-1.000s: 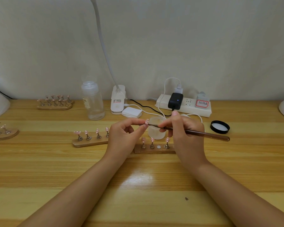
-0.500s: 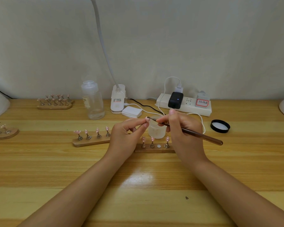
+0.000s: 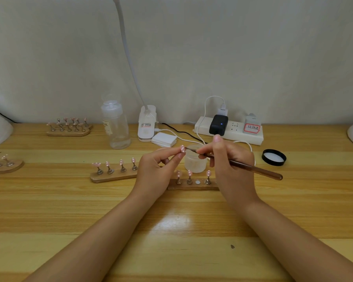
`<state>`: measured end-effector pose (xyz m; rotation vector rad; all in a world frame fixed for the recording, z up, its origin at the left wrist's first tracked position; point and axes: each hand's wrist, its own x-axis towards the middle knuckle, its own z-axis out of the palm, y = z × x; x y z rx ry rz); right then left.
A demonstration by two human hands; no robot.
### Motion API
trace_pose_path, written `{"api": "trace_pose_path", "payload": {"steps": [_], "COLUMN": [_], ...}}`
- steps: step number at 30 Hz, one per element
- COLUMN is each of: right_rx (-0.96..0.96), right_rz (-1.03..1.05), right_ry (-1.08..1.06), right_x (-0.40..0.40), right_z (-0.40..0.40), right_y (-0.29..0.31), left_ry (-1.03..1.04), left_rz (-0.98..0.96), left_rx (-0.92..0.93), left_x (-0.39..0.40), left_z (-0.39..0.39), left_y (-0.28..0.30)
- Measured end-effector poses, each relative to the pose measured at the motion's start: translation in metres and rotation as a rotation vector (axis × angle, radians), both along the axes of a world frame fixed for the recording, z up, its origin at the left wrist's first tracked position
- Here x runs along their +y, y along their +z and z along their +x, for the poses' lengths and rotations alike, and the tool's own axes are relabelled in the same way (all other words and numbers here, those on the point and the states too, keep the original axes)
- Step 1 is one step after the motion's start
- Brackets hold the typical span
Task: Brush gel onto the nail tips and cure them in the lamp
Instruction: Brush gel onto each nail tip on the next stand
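Nail tip (image 3: 182, 148) sits pinched in left hand (image 3: 157, 174) fingers, raised so the right hand's (image 3: 230, 169) gripped brush (image 3: 243, 165) reaches it.

Four wooden nail-tip stands sit on the table: one back left (image 3: 68, 132), one at the left edge (image 3: 5, 167), one centre-left (image 3: 114, 176) bearing four pink tips, and one nearest (image 3: 192, 185) bearing three. There is one brush (image 3: 243, 165), one frosted gel jar (image 3: 195, 161), one black lid (image 3: 273, 157), one clear bottle (image 3: 115, 127), one power strip (image 3: 232, 132), and two hands.
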<state>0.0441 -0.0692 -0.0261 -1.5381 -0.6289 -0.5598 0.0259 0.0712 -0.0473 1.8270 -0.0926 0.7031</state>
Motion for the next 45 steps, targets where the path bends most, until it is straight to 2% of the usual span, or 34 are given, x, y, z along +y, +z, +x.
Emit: {"api": "trace_pose_path", "payload": {"steps": [8, 15, 25, 34, 45], "right_rx": [-0.030, 0.014, 0.001, 0.067, 0.062], "right_rz": [-0.095, -0.039, -0.113, -0.037, -0.048], "right_ry": [-0.022, 0.060, -0.048, 0.067, 0.008], "right_x": [0.0009, -0.0013, 0.0016, 0.0012, 0.0015], "right_z": [0.0040, -0.0005, 0.0032, -0.0024, 0.0015], "right_y": [-0.0031, -0.0034, -0.0017, -0.0017, -0.0010], "left_ry": [-0.024, -0.009, -0.001, 0.033, 0.010], "left_rz": [0.034, 0.035, 0.064, 0.015, -0.024], "left_rx": [-0.019, -0.023, -0.034, -0.017, 0.020], "left_x": [0.0008, 0.0010, -0.0005, -0.0009, -0.0004], "left_z": [0.0010, 0.0020, 0.0007, 0.0001, -0.0023], "left_y": [-0.0004, -0.0014, 0.0005, 0.0008, 0.0016]}}
